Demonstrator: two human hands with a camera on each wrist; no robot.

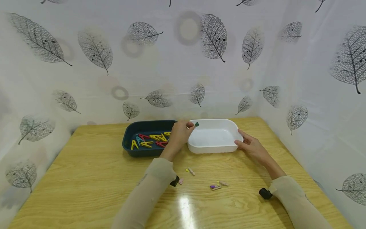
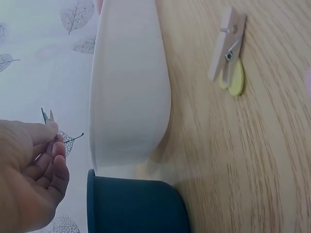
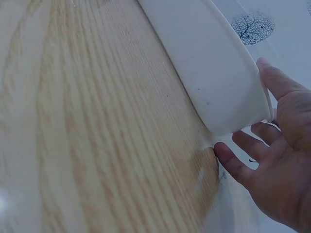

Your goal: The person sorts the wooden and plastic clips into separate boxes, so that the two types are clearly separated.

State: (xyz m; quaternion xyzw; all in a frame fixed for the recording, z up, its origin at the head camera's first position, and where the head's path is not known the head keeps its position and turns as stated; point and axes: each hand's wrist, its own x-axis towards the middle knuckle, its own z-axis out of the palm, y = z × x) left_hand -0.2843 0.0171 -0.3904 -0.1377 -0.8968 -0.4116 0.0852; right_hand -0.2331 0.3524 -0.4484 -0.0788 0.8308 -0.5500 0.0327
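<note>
My left hand (image 1: 180, 135) pinches a small wooden clothespin with a dark green heart (image 1: 196, 124) between thumb and fingers, above the left end of a white tray (image 1: 211, 149). In the left wrist view the clothespin (image 2: 47, 116) points up from the fingertips. My right hand (image 1: 254, 148) holds the white tray at its right end, the thumb at the rim and the other fingers against the outer wall (image 3: 233, 114). No items show inside the white tray. Left of it stands a dark blue tray (image 1: 143, 155) with several yellow, red and blue plastic clothespins.
On the wooden table (image 1: 85, 178), nearer me, lie a wooden clothespin with a yellow heart (image 2: 228, 53), a pink piece (image 1: 181, 181) by the left cuff, and wooden clothespins with purple and yellow decorations (image 1: 215, 187). A leaf-patterned curtain (image 1: 171, 70) hangs behind and at both sides.
</note>
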